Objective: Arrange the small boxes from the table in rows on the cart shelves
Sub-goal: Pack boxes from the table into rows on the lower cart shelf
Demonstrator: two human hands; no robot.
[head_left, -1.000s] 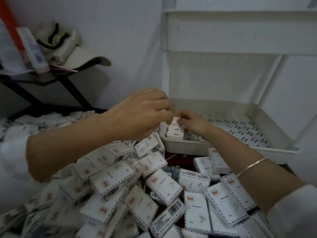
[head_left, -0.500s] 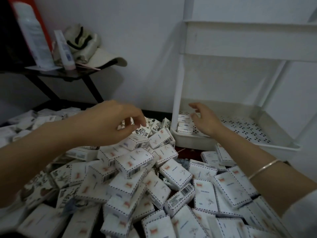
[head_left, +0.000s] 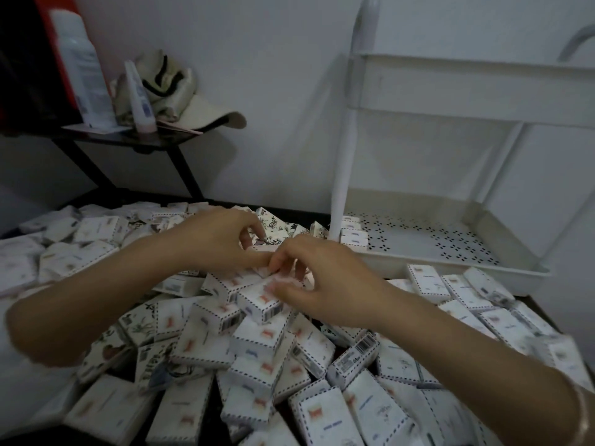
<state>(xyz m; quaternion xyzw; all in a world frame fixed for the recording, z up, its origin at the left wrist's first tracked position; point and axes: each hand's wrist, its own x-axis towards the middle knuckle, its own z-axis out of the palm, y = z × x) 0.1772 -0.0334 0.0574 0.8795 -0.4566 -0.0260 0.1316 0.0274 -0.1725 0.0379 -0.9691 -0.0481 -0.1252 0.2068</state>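
Note:
A heap of small white boxes point(head_left: 257, 349) with dashed borders covers the dark table. My left hand point(head_left: 219, 243) and my right hand point(head_left: 325, 281) meet over the top of the heap. The left hand's curled thumb and fingers pinch a small box point(head_left: 260, 249). The right hand's fingers and thumb curl round another small box point(head_left: 288, 279) just beside it. The white cart's lower shelf point(head_left: 450, 265), a perforated tray, stands to the right. A few boxes point(head_left: 353, 235) stand in a row in the shelf's near left corner.
The cart's upright post point(head_left: 343, 169) rises at the shelf's left corner, and its upper shelf point(head_left: 483, 91) hangs above. A black side table point(head_left: 128, 140) at the back left carries a spray can point(head_left: 85, 69), a tube and a cap. A white wall is behind.
My right hand has come back from the cart shelf to the heap. My left hand has moved right to meet it, and both now hold boxes at the top.

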